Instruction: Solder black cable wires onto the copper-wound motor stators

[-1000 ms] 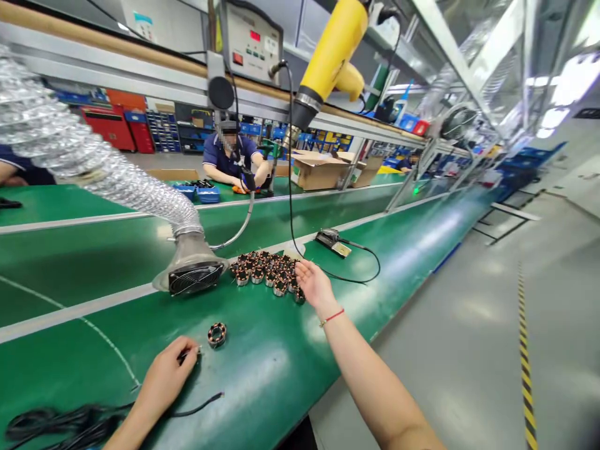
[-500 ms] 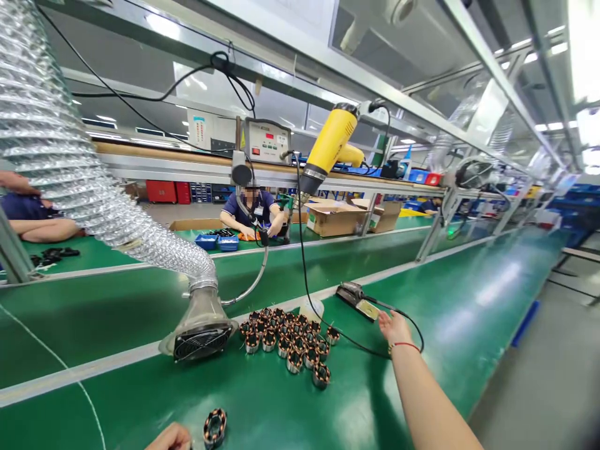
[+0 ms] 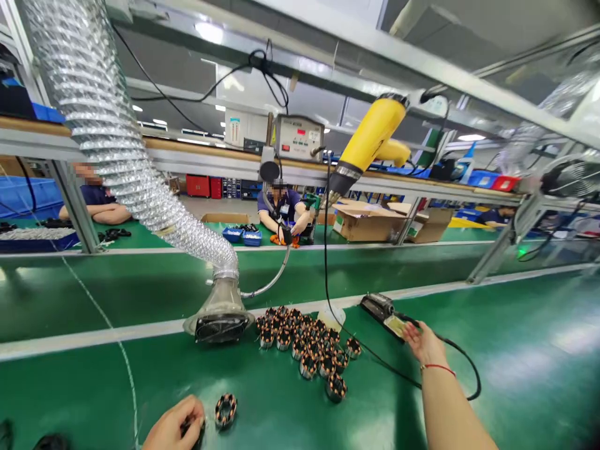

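Note:
My left hand (image 3: 179,425) is low in the view, thumb and fingers closed together over something dark that I cannot make out. Just right of it, a single stator ring with copper windings (image 3: 225,410) rests on the green bench. My right hand (image 3: 424,345) reaches over the bench with its fingers extended and apart, beside the sponge of a soldering iron stand (image 3: 375,307). The iron's black cable (image 3: 462,351) runs behind the hand and curves round to the right. Between my hands lies a group of several copper-wound stators (image 3: 307,344).
A fume duct (image 3: 154,181) comes down to a hood with a fan (image 3: 222,326). Above hangs a yellow heat gun (image 3: 370,144), beside a soldering control box (image 3: 299,137) on the shelf. A translucent container (image 3: 332,317) stands behind the stators. Across the bench a co-worker (image 3: 281,215) is seated.
My right hand has moved from the stators to the soldering iron stand, its fingers apart. My left hand stays closed near the single stator. The camera has tilted up and turned.

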Motion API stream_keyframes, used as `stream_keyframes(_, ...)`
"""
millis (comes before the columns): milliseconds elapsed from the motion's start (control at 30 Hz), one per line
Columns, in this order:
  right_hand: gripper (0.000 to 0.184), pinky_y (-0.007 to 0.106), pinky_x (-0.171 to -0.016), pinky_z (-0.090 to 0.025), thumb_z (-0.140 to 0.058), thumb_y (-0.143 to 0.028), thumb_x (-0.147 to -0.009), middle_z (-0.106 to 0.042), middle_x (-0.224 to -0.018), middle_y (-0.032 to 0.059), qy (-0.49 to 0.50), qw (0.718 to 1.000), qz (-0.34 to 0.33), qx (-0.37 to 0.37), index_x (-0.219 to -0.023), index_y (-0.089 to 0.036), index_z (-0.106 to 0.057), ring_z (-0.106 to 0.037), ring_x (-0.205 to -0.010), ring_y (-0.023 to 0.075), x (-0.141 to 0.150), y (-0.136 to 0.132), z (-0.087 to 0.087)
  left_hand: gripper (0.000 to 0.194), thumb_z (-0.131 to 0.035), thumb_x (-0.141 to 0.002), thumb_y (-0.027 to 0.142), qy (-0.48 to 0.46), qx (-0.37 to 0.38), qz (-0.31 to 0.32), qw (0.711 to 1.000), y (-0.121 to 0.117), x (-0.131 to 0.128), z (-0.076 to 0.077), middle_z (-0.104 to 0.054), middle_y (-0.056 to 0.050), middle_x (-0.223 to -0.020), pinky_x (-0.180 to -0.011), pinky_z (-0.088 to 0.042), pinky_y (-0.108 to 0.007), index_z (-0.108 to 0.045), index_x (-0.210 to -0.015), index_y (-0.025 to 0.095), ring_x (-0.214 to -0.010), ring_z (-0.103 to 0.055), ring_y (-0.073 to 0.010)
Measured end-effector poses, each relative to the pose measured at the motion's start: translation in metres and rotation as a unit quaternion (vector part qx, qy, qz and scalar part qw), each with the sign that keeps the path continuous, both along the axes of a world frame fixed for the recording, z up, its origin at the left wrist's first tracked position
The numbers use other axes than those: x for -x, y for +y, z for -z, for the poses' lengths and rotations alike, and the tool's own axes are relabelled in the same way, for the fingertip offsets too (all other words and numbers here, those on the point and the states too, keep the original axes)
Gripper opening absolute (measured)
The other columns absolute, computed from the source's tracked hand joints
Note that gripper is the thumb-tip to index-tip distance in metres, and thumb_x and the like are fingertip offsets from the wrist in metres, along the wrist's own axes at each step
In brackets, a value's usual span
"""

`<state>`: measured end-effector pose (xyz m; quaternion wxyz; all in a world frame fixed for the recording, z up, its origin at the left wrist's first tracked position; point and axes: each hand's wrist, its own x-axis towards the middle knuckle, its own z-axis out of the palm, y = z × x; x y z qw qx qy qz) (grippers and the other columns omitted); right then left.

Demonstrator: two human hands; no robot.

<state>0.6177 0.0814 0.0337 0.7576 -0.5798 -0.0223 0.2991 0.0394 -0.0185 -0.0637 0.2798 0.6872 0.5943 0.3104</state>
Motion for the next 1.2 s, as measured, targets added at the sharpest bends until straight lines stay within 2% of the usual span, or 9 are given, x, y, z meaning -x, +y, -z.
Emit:
stream_keyframes(100, 0.029, 0.036, -0.08, -0.058, -0.058, -0.036, -0.095, -0.063, -0.116, 0.0072, -0.074, 0.994, 0.075, 0.003, -0.117, -0.018, -0.059, -0.064, -0.096, 0.0178, 0.01, -0.023, 0.0, 0.026, -0.043, -0.078, 0.038, 0.009, -0.005, 0.013, 1.0, -0.008, 0.001, -0.027, -0.056, -0.001, -0.059, -0.06, -0.042, -0.026, -0.051, -0.061, 0.02, -0.059, -0.052, -0.0169)
stream_keyframes(200, 0.007, 0.026, -0.051, -0.051, -0.063, -0.03, -0.089, -0.061, -0.08, -0.0016, -0.193, 0.976, 0.102, -0.023, -0.092, -0.028, -0.057, -0.057, -0.06, 0.0107, 0.04, -0.042, 0.011, 0.022, -0.046, -0.079, 0.034, 0.002, 0.041, 0.015, 0.999, -0.007, 0.007, -0.032, -0.061, -0.002, -0.069, -0.068, -0.043, -0.027, -0.057, -0.068, 0.019, -0.068, -0.055, -0.0168)
stream_keyframes(233, 0.017, 0.028, -0.046, -0.048, -0.07, -0.025, -0.082, -0.056, -0.07, -0.0044, -0.231, 0.968, 0.092, -0.04, -0.082, -0.031, -0.054, -0.053, -0.051, 0.0115, 0.058, -0.049, 0.016, 0.02, -0.047, -0.08, 0.033, -0.004, 0.053, 0.019, 0.998, -0.006, 0.01, -0.031, -0.062, -0.003, -0.072, -0.069, -0.044, -0.027, -0.059, -0.071, 0.018, -0.071, -0.056, -0.0164)
stream_keyframes(300, 0.018, 0.034, -0.043, -0.044, -0.07, -0.029, -0.079, -0.051, -0.064, -0.0048, -0.333, 0.935, 0.037, -0.118, -0.079, -0.032, -0.052, -0.051, -0.044, 0.0133, 0.104, -0.064, 0.023, 0.018, -0.05, -0.079, 0.031, -0.018, 0.071, 0.025, 0.997, -0.004, 0.015, -0.027, -0.063, -0.003, -0.073, -0.069, -0.044, -0.026, -0.06, -0.074, 0.018, -0.072, -0.056, -0.0156)
stream_keyframes(400, 0.031, 0.033, -0.045, -0.047, -0.083, -0.031, -0.063, -0.059, -0.064, -0.003, -0.398, 0.902, -0.108, -0.127, -0.085, -0.026, -0.061, -0.058, -0.045, 0.0147, 0.196, -0.096, 0.025, 0.02, -0.051, -0.08, 0.033, -0.042, 0.084, 0.019, 0.995, -0.002, 0.019, -0.031, -0.062, -0.002, -0.071, -0.067, -0.044, -0.025, -0.061, -0.076, 0.016, -0.069, -0.056, -0.0141)
stream_keyframes(533, 0.026, 0.025, -0.057, -0.051, -0.074, -0.024, -0.075, -0.065, -0.086, -0.0011, -0.458, 0.836, -0.278, -0.121, -0.098, -0.022, -0.061, -0.063, -0.064, 0.0107, 0.314, -0.13, 0.017, 0.02, -0.053, -0.079, 0.033, -0.069, 0.085, 0.016, 0.994, -0.001, 0.02, -0.047, -0.06, 0.0, -0.068, -0.062, -0.042, -0.023, -0.061, -0.076, 0.015, -0.062, -0.053, -0.0118)
stream_keyframes(667, 0.023, 0.022, -0.059, -0.051, -0.068, -0.021, -0.081, -0.063, -0.087, -0.0015, -0.445, 0.808, -0.36, -0.139, -0.101, -0.022, -0.057, -0.062, -0.069, 0.0103, 0.382, -0.137, 0.028, 0.017, -0.054, -0.078, 0.03, -0.085, 0.089, 0.015, 0.992, -0.004, 0.018, -0.053, -0.059, 0.001, -0.065, -0.06, -0.041, -0.023, -0.062, -0.074, 0.015, -0.061, -0.053, -0.0113)
stream_keyframes(900, 0.021, 0.027, -0.061, -0.051, -0.065, -0.019, -0.082, -0.059, -0.079, -0.002, -0.485, 0.778, -0.345, -0.203, -0.098, -0.023, -0.053, -0.062, -0.066, 0.0127, 0.396, -0.137, 0.072, 0.011, -0.055, -0.078, 0.022, -0.109, 0.106, 0.003, 0.988, -0.002, 0.02, -0.04, -0.063, 0.0, -0.073, -0.064, -0.042, -0.024, -0.063, -0.077, 0.015, -0.067, -0.056, -0.0117)
stream_keyframes(1200, 0.014, 0.029, -0.052, -0.052, -0.065, -0.022, -0.08, -0.056, -0.063, -0.0051, -0.518, 0.755, -0.341, -0.214, -0.09, -0.024, -0.055, -0.062, -0.052, 0.0141, 0.395, -0.137, 0.071, 0.009, -0.056, -0.079, 0.018, -0.11, 0.072, -0.003, 0.991, -0.004, 0.016, -0.042, -0.06, 0.002, -0.067, -0.058, -0.04, -0.021, -0.062, -0.073, 0.015, -0.062, -0.052, -0.0094)
